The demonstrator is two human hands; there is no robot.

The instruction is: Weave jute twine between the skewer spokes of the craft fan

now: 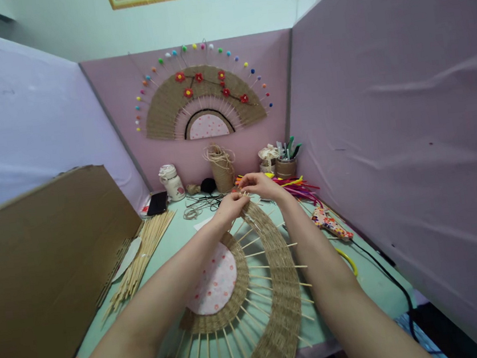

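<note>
A half-round fan of thin wooden sticks woven with jute twine [275,272] lies on the pale green table [371,284], with a pink dotted fabric centre [216,282]. Both my hands work at its far edge. My left hand [232,205] is closed, pinching the twine and a stick tip at the woven band. My right hand [260,185] sits just behind it with fingers curled, pinching the twine end.
A large brown cardboard sheet [46,270] leans at the left, with a bundle of sticks [143,253] beside it. At the back stand a twine spool [221,169], white jar [172,182], phone [157,203], tool cup [285,165] and coloured pipe cleaners [299,184]. A finished fan [203,99] hangs on the wall.
</note>
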